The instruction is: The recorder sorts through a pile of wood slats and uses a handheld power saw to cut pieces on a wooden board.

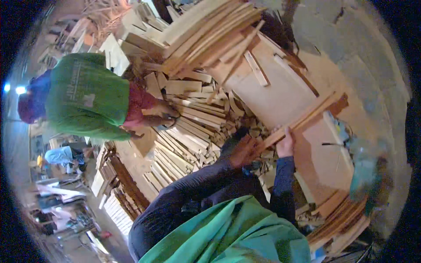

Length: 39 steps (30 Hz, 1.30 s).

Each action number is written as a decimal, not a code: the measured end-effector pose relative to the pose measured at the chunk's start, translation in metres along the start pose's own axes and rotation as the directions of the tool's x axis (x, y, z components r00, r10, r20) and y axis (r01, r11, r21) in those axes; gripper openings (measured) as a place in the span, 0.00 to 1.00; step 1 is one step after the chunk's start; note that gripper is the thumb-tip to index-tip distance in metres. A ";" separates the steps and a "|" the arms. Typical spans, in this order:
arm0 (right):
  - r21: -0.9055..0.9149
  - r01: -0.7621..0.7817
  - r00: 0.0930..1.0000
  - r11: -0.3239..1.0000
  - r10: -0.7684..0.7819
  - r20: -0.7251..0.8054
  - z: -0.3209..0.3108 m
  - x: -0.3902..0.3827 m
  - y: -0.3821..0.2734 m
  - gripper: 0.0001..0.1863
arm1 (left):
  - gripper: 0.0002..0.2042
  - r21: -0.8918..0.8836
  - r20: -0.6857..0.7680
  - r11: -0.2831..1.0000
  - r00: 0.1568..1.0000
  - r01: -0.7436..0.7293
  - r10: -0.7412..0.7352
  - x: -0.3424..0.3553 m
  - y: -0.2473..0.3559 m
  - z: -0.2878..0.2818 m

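I judge the chief risk to be a snag: the far end of the wooden strip (312,114) could catch the loose slat (257,69) or the raised edge piece on the worktop (272,100) if swung left. Uneven hold could also let it twist, since the right hand (285,143) takes it well short of the far end. Splinters are a possible hazard to bare fingers.

Grip: the right is closed around the strip; the left hand (242,151) meets its near end, but I cannot tell how firmly its fingers are closed.

The strip slants from near left to far right over the worktop. I find it long, narrow and reddish-brown, with paler lengthwise bands; whether it is one piece or several I cannot confirm.
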State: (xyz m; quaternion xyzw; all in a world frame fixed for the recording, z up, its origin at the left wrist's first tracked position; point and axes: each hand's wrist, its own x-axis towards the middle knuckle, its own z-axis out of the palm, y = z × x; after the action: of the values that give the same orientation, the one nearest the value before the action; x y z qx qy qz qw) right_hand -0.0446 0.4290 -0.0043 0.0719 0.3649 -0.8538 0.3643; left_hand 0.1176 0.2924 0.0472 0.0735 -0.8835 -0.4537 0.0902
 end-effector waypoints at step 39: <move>0.118 0.172 0.977 0.978 -0.154 -0.147 0.090 0.098 0.032 0.11 | 0.24 0.761 -0.344 0.628 0.922 0.163 0.178 0.211 -0.164 -0.248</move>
State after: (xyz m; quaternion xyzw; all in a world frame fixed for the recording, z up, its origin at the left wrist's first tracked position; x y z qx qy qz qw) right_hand -0.0816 0.2972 0.0044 0.1240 0.3375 -0.8957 0.2616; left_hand -0.0237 -0.0418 0.0752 0.1896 -0.9559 -0.0034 0.2243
